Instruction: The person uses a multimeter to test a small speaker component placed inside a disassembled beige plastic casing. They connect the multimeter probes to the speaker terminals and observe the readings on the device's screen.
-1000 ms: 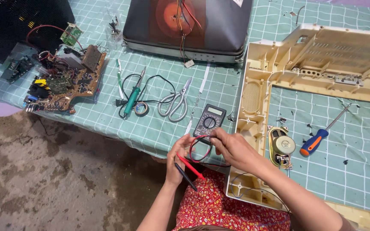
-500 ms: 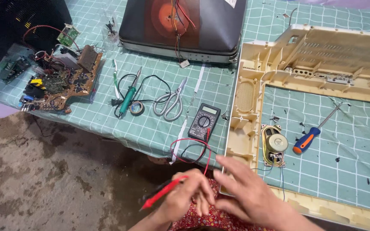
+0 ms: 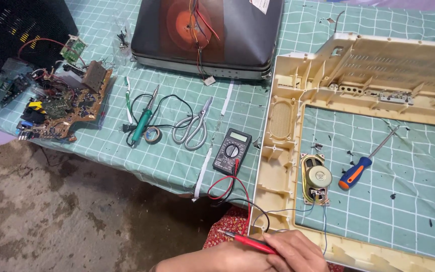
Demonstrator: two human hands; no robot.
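My right hand [image 3: 300, 252] sits at the bottom edge, fingers closed on the handle of a red test probe [image 3: 247, 242] whose tip points left. My left hand [image 3: 212, 261] lies just left of it under the probe; its fingers are mostly cut off. Red and black leads [image 3: 237, 194] run up from my hands to a black multimeter [image 3: 232, 150] near the table's front edge. A round speaker [image 3: 316, 177] lies inside the beige plastic frame [image 3: 278, 166], with a thin blue wire trailing from it down toward my right hand.
An orange-and-blue screwdriver [image 3: 357, 170] lies right of the speaker. Scissors [image 3: 193, 130], a green soldering iron [image 3: 143, 121] and a tape roll [image 3: 152, 135] lie left of the meter. A circuit board [image 3: 61, 103] is at far left, a picture tube [image 3: 207, 35] behind.
My hands have dropped from beside the multimeter to the bottom edge. The red probe, earlier in my left hand pointing down-left, now sits under my right fingers.
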